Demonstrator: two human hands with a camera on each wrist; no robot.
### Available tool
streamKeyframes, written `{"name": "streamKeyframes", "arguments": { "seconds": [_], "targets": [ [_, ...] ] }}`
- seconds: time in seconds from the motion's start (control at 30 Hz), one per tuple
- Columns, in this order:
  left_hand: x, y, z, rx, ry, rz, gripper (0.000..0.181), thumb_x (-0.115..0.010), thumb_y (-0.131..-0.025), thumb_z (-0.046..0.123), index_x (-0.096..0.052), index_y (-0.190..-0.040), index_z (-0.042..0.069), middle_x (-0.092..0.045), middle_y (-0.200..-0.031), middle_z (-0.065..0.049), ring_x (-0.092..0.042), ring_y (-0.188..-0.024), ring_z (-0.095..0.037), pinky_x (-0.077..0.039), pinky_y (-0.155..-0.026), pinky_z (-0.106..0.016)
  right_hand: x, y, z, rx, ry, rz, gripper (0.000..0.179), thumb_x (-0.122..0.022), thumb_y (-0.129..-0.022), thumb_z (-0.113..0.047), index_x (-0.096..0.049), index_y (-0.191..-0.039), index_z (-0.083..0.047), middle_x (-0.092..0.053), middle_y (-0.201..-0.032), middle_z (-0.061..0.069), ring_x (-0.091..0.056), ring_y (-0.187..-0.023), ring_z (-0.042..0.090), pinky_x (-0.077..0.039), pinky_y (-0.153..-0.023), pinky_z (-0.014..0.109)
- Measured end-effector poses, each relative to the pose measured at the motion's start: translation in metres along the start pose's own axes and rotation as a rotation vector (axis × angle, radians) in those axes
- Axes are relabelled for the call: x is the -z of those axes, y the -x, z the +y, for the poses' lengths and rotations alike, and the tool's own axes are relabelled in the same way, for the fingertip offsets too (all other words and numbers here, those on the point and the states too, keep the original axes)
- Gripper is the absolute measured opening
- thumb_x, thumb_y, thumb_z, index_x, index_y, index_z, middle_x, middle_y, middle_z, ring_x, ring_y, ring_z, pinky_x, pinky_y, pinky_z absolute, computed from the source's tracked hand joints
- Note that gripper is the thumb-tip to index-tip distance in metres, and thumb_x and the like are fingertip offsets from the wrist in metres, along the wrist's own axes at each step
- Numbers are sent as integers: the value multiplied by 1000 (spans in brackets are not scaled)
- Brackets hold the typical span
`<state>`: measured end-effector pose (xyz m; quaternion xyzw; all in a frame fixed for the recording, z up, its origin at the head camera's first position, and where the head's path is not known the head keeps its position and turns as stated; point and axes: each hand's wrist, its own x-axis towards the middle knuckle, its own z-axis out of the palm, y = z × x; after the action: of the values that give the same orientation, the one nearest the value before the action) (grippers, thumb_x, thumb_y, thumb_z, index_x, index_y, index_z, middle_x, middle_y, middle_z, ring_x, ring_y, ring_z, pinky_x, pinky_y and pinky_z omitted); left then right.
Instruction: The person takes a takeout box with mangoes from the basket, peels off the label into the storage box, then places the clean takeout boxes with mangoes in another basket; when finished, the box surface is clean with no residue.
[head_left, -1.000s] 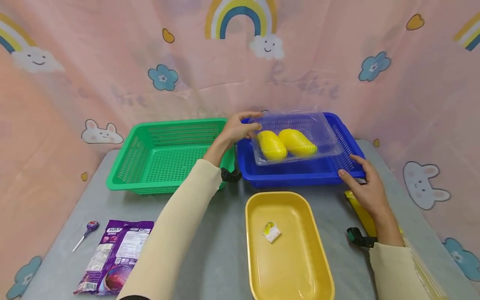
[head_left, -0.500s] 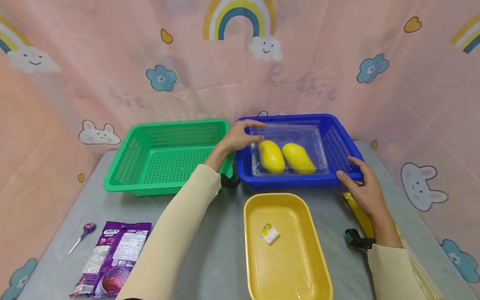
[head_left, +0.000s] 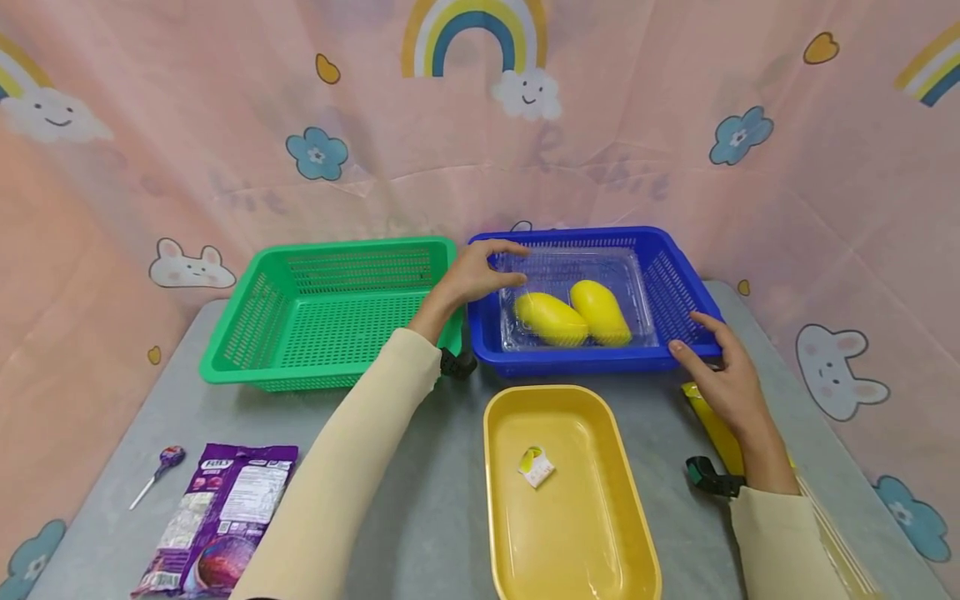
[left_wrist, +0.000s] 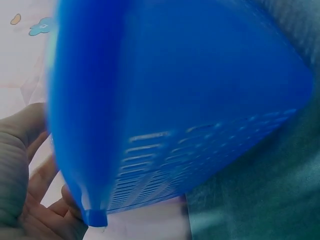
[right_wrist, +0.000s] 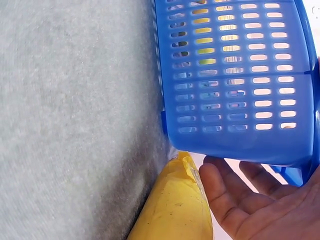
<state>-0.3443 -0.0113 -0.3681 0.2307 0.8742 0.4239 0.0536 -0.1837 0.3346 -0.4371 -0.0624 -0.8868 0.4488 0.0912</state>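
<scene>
Two yellow mangoes (head_left: 551, 320) lie in a clear plastic box (head_left: 573, 267), flat inside the blue basket (head_left: 585, 363). Over the basket's left rim reaches my left hand (head_left: 476, 273), thumb and fingers apart beside the box's left edge with nothing pinched. In the left wrist view the basket's wall hides part of its fingers. My right hand (head_left: 731, 383) is at the basket's front right corner, thumb and forefinger spread along the rim. The right wrist view shows its relaxed fingers (right_wrist: 222, 192) near that corner; whether they press on it I cannot tell.
A green basket (head_left: 330, 382) stands left of the blue one. In front is a yellow tray (head_left: 581, 542) holding a small white-and-yellow packet (head_left: 536, 467). A lollipop (head_left: 171, 457) and a purple bag (head_left: 225, 517) lie front left. A yellow package (head_left: 716, 429) lies under the right forearm.
The clear box, tilted and raised at my left hand, has come down flat into the blue basket. The mangoes have rolled and turned inside it. My left hand has let go; my right stays put.
</scene>
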Motion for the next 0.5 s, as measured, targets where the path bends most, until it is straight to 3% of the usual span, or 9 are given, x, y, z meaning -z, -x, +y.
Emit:
{"name": "streamKeyframes", "arguments": {
  "seconds": [0.2, 0.37, 0.5],
  "targets": [
    [1, 1, 1, 11, 16, 2, 43, -77, -91, 25, -68, -134, 24, -57, -150, -1, -66, -115, -30, -55, -98, -45, 0, -1, 0, -6, 5, -7, 73, -56, -102, -47, -25, -163, -20, -19, -169, 24, -37, -136, 57, -33, -108, 77],
    [2, 4, 1, 17, 25, 1, 47, -75, -93, 27, -65, -138, 22, -50, -157, -1, -54, -137, -37, -50, -108, -51, 0, -2, 1, 7, 0, -11, 73, -56, -102, -46, -26, -162, -19, -21, -168, 25, -40, -134, 56, -34, -106, 77],
    [3, 9, 3, -3, 54, -7, 49, -75, -93, 28, -63, -141, 22, -42, -162, 0, -48, -142, -39, -46, -112, -51, 0, -2, 4, 11, 4, -9, 72, -55, -102, -45, -26, -162, -17, -22, -167, 26, -41, -133, 56, -36, -105, 76]
  ]
}}
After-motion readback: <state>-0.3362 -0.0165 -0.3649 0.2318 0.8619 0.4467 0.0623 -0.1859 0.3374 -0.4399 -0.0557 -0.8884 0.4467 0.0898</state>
